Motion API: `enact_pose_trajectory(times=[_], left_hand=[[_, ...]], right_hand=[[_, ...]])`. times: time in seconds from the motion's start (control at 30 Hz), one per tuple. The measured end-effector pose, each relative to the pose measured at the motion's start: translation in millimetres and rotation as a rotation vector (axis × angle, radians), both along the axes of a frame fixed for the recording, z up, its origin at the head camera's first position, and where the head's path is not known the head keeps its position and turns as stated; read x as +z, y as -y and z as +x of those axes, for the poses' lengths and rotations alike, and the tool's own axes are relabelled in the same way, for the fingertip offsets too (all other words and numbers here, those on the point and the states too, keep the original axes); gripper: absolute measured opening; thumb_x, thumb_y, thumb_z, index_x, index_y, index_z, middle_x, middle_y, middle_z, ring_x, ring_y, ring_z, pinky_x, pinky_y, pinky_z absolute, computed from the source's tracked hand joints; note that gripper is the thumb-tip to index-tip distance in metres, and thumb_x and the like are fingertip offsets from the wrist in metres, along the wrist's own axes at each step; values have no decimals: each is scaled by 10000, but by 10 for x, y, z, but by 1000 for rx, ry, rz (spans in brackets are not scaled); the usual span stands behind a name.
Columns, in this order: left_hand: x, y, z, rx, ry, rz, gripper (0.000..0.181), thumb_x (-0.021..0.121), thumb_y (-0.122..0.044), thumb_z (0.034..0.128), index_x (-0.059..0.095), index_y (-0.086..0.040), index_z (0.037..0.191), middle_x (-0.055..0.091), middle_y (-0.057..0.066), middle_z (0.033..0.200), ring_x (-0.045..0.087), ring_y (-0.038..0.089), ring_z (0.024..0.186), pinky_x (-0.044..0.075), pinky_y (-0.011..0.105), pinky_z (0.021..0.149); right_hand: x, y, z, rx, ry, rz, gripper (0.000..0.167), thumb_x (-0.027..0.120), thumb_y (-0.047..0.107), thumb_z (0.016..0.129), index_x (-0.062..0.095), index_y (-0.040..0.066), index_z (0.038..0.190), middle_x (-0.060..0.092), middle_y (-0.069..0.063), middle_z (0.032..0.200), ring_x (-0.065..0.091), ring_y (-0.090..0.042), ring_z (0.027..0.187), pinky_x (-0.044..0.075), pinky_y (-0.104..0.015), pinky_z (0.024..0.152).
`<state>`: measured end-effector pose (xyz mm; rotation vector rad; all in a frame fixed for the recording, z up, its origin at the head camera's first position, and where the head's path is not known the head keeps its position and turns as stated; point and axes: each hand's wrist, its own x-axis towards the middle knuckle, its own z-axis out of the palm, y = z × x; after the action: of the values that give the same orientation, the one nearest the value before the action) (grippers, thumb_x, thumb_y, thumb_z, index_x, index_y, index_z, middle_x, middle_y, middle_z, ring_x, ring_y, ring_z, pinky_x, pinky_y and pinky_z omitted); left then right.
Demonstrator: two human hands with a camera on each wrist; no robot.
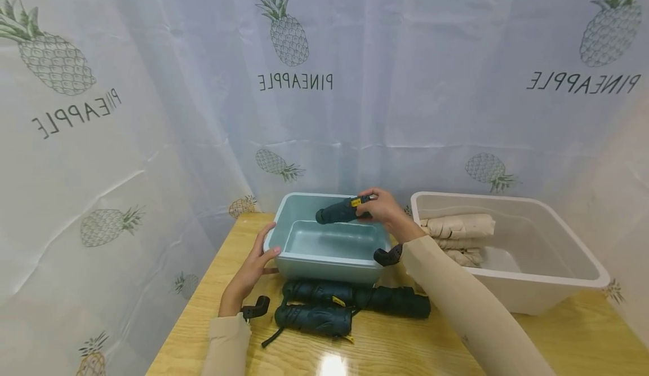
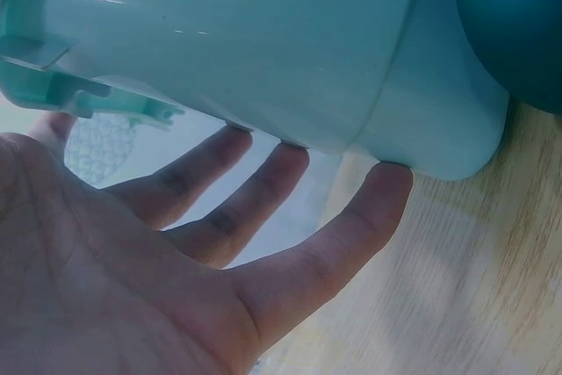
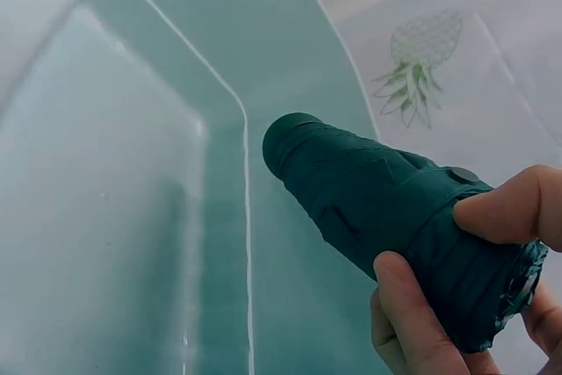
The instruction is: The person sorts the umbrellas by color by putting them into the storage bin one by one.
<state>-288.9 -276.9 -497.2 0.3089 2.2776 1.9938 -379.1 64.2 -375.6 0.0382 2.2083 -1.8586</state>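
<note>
In the head view my right hand [image 1: 384, 207] grips a folded dark umbrella [image 1: 336, 211] near its yellow-tagged end, tilted over the teal bin [image 1: 324, 259]. The right wrist view shows the thumb and fingers pinching this umbrella [image 3: 360, 191], its far end pointing into the bin. My left hand [image 1: 256, 260] holds the bin's left end, thumb at the rim near the front corner. Seen from the left wrist, several spread fingertips touch the bin's outer wall [image 2: 255, 50]. More folded dark umbrellas [image 1: 316, 319] lie on the table in front of the bin.
A larger white bin [image 1: 537, 277] stands to the right, with several beige wrapped rolls [image 1: 458, 226] at its left side. Both bins rest on a wooden table [image 1: 203, 314]. A pineapple-print curtain [image 1: 385, 83] hangs behind and to the left.
</note>
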Motion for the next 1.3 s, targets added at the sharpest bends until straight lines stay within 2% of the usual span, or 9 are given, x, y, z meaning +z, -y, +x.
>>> enact_pose_trajectory(times=[0.3,0.67,1.03,1.3], left_hand=[[39,-37,48,13,4,-1,650,526,-345,1048,170,-460,1581,67,110,1692,302,492,1475,495,686,976],[40,-50,46,12,4,-4,648,526,-339,1051,173,-466,1579,71,106,1691,301,481,1480,494,684,978],[20,-56,67,15,-10,8,659,511,-306,1055,155,-409,1601,49,131,1690,300,510,1461,494,697,967],[19,-55,56,8,-8,-7,659,512,-314,1055,156,-398,1604,54,134,1691,288,514,1466,483,709,972]], right_hand=[[-34,84,-63,30,-6,50,476,663,-98,877,562,8,1330,482,-274,1406,591,-434,1229,525,-536,1030],[-113,172,-121,48,26,86,490,687,-82,873,569,17,1338,472,-283,1432,579,-445,1269,576,-483,960],[-160,227,-177,101,48,95,527,669,-89,883,517,-15,1382,437,-288,1470,532,-461,1309,516,-556,1036],[-241,230,-222,112,80,131,491,678,-89,890,529,-39,1355,446,-288,1452,527,-454,1309,567,-490,980]])
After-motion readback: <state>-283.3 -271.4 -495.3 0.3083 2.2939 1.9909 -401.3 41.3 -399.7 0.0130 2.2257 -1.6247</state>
